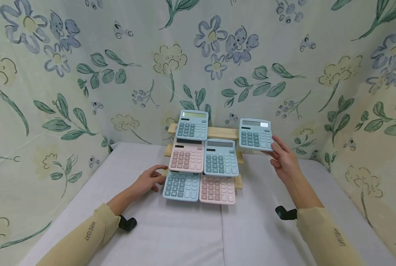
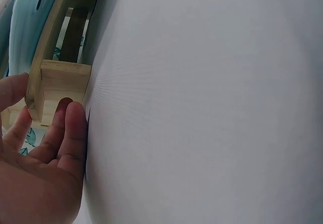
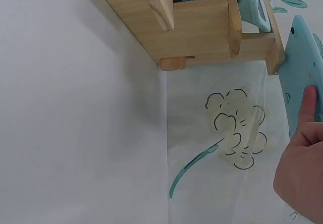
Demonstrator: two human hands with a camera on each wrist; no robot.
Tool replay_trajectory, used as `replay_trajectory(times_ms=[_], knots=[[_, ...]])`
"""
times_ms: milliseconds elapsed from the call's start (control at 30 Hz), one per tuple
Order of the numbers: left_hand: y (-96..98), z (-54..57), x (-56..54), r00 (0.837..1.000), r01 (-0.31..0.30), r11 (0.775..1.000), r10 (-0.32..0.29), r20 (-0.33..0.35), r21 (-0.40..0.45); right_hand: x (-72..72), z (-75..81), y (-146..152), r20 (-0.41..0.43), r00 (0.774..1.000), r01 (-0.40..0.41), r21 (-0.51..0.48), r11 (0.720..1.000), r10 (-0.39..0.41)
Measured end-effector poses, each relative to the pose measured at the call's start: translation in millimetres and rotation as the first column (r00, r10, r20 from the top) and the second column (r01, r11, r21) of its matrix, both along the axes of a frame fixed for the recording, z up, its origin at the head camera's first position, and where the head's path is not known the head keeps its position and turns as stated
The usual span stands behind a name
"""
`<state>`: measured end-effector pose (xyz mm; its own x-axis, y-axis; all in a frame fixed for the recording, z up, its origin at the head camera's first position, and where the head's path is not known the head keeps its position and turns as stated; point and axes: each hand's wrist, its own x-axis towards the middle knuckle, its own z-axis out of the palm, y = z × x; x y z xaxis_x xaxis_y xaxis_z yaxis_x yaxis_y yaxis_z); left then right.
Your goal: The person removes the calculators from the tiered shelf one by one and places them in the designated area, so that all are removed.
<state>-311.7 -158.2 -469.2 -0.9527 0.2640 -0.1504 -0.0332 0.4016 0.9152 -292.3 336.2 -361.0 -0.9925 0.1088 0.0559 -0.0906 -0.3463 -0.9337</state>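
Note:
A wooden rack (image 1: 222,133) holds light blue and pink calculators in stepped rows. On its top tier, a blue calculator (image 1: 192,125) leans at the left. My right hand (image 1: 285,160) grips another blue calculator (image 1: 255,134) by its lower right corner, at the right end of that tier; one finger lies along its back in the right wrist view. The middle tier has a pink calculator (image 1: 186,155) beside a blue calculator (image 1: 221,157). Below are a blue calculator (image 1: 181,186) and a pink calculator (image 1: 217,190). My left hand (image 2: 48,158) pinches the rack's lower left end.
The rack stands on a table with a white cloth (image 1: 171,232), its seam running toward me. Behind and at both sides hangs a floral curtain (image 1: 144,33), close to the rack's back. A black strap piece (image 1: 128,224) sticks out at the left wrist, another (image 1: 286,213) at the right.

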Motion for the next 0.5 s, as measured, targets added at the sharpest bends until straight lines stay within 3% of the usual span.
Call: replay_trajectory(times_ms=[500], knots=[[-0.3,0.8,-0.2,1.000,0.009,1.000,-0.009,-0.010,0.000,18.5,-0.9,43,-0.022,1.000,0.007,-0.065,0.998,-0.008]])
